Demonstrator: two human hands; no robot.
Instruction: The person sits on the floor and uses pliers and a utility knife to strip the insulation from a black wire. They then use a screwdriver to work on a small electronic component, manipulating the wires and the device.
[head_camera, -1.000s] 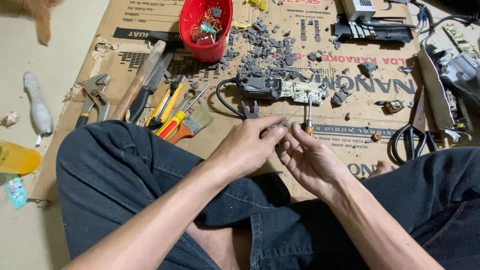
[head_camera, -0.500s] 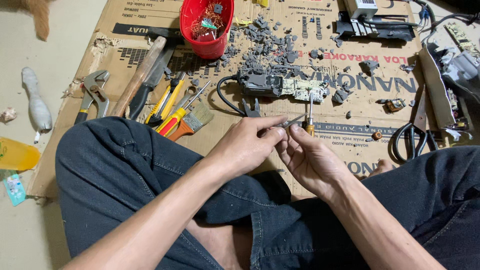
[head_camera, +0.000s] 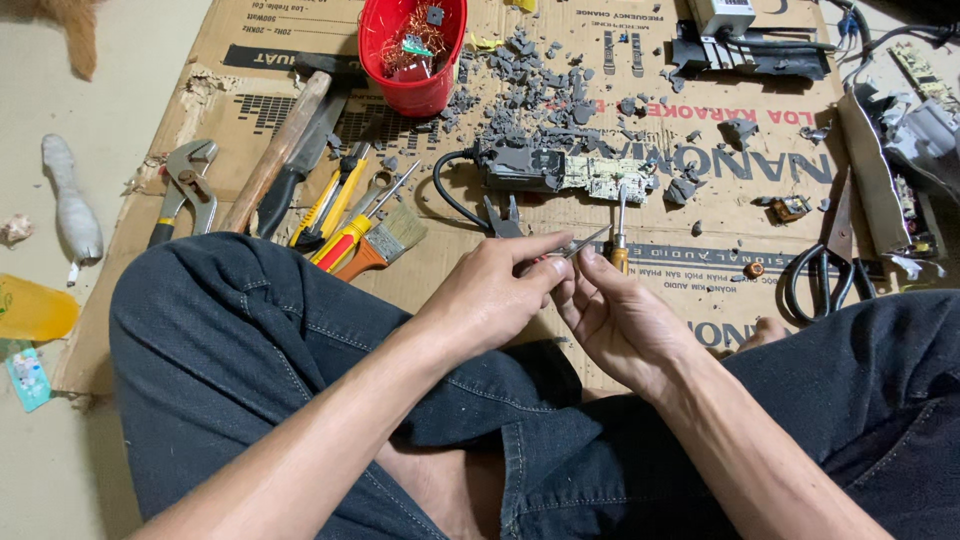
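L hand (head_camera: 490, 295): fingers pinched on a thin metal tool (head_camera: 578, 245), prob. tweezers or a blade; tip points up-right, pale and shiny, only partly seen.
R hand (head_camera: 625, 325): fingers curled, tips meeting the L fingertips at the tool; whether it grips a small part there, can't tell, too small.
Where: tool held in the air above the lap, over the near edge of the cardboard (head_camera: 700, 215), just in front of the screwdriver (head_camera: 620, 235).
Doing it well (judgement): keep both wrists braced on the legs, work close to the tips, light pinch so the tool doesn't slip toward the R fingers.
Board (head_camera: 605, 178): pale circuit board in a broken grey casing w/ black cable, lying on the cardboard beyond the hands, apart from them.
Debris (head_camera: 545, 80): grey plastic bits scattered above the board.
Bucket (head_camera: 412, 55): red, holds copper wire and small parts.
Left side: hammer (head_camera: 275, 150), pliers (head_camera: 185, 185), brush (head_camera: 390, 240), yellow cutters.
Right side: scissors (head_camera: 825, 255) flat on the cardboard.
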